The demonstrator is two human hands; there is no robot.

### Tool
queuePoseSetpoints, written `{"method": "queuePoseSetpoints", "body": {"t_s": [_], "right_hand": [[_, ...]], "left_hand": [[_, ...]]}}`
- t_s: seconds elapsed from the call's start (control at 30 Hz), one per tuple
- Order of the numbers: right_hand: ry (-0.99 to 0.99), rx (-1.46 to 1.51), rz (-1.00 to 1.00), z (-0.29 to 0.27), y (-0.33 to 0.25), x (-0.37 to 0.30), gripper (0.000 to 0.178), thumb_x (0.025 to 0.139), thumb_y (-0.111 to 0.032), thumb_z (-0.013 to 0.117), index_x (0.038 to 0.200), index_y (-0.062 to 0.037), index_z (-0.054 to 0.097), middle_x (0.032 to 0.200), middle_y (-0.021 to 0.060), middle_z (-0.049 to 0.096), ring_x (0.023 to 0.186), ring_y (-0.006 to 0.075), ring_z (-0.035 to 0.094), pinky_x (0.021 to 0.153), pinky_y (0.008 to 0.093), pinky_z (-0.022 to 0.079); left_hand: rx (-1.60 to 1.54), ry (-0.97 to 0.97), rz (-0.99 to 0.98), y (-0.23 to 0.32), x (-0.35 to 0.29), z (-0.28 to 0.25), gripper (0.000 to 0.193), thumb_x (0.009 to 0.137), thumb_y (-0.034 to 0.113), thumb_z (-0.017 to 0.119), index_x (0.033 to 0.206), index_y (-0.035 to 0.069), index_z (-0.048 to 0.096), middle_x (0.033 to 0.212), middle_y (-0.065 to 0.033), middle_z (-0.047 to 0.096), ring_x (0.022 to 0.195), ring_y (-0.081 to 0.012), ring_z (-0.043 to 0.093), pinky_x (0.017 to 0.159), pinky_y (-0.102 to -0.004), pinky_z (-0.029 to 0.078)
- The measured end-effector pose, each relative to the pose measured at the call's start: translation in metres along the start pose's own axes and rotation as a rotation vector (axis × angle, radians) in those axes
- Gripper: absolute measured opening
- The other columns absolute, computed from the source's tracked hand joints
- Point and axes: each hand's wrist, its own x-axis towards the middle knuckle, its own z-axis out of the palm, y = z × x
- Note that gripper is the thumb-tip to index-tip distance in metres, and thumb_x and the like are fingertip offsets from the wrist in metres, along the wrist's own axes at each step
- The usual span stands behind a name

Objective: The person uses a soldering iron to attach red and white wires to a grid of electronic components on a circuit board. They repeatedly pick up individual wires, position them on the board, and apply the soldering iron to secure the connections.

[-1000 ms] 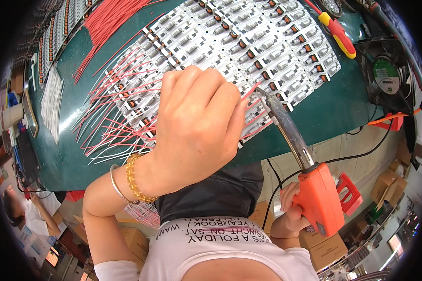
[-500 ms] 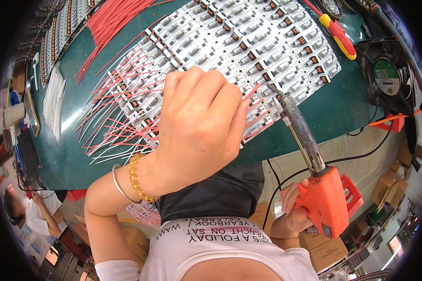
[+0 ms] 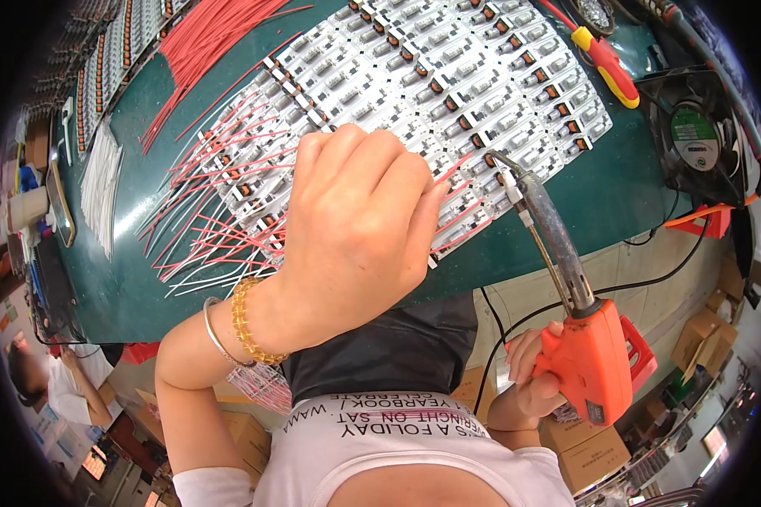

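Note:
My left hand (image 3: 359, 224) is curled above the white circuit board panel (image 3: 372, 80), back of the hand upward. From its thumb side a red wire (image 3: 454, 169) runs to a pad on the board; the gripping fingertips are hidden. With my right hand (image 3: 532, 372) I hold an orange-red soldering gun (image 3: 596, 359), fingers wrapped at its grip. Its dark bent tip (image 3: 503, 159) is close to the wire's end at the board; whether they touch I cannot tell. Many red and white wires (image 3: 220, 211) trail off the panel's left side.
Bundles of loose red wires (image 3: 203, 51) and white wires (image 3: 101, 194) lie on the green tabletop (image 3: 118, 296). At the right are a red-yellow screwdriver (image 3: 607, 68) and a black fan (image 3: 693, 131). A black cable (image 3: 651, 283) hangs beyond the table edge. Another person (image 3: 76, 384) sits at lower left.
The soldering gun and its tip have shifted slightly to the right. My left hand stays almost in place over the panel.

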Motion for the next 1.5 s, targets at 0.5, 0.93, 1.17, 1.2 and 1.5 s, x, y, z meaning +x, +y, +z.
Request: {"method": "queuePoseSetpoints", "body": {"t_s": [0.5,0.93,1.17,1.2,1.5], "right_hand": [[-0.072,-0.050,-0.047,0.015,-0.015,0.024,0.078,0.090,-0.057,0.059,0.130,0.0074,0.045,0.049,-0.0038,0.043,0.039,0.0088,0.041,0.044,0.0247,0.040],[-0.112,-0.201,-0.114,0.006,-0.008,0.021,0.076,0.088,-0.058,0.062,0.125,0.0068,0.047,0.049,-0.0031,0.044,0.040,0.0092,0.042,0.045,0.0250,0.041],[-0.112,-0.361,-0.010,0.000,-0.012,0.011,0.036,0.091,-0.039,0.060,0.085,-0.0035,0.064,0.067,0.0004,0.055,0.054,0.0213,0.048,0.054,0.0349,0.038],[-0.123,-0.391,-0.001,0.001,-0.014,0.012,0.037,0.091,-0.040,0.061,0.085,-0.0034,0.064,0.067,0.0004,0.055,0.055,0.0215,0.048,0.054,0.0351,0.038],[0.055,-0.054,-0.018,0.023,-0.016,0.025,0.078,0.089,-0.055,0.061,0.127,0.0107,0.045,0.049,-0.0029,0.043,0.040,0.0095,0.041,0.045,0.0246,0.042]], "left_hand": [[-0.208,0.035,-0.069,-0.013,0.008,-0.008,0.010,0.075,0.004,0.077,0.078,0.003,0.067,0.064,-0.0047,0.057,0.058,-0.0182,0.050,0.068,-0.0300,0.039],[0.026,0.048,0.020,-0.019,0.007,0.001,0.013,0.077,0.003,0.074,0.078,0.007,0.062,0.067,-0.0022,0.053,0.066,-0.0217,0.050,0.075,-0.0351,0.037],[0.061,0.073,0.038,-0.018,0.006,0.002,0.015,0.075,0.001,0.074,0.078,0.007,0.061,0.068,-0.0026,0.053,0.067,-0.0227,0.051,0.073,-0.0355,0.037],[0.064,0.075,0.041,-0.019,0.005,0.002,0.016,0.075,0.000,0.074,0.078,0.007,0.061,0.068,-0.0027,0.053,0.067,-0.0228,0.051,0.072,-0.0355,0.037],[0.085,0.093,0.074,-0.018,0.004,0.006,0.016,0.073,-0.001,0.075,0.078,0.005,0.060,0.069,-0.0041,0.055,0.066,-0.0235,0.052,0.070,-0.0368,0.038]]}}
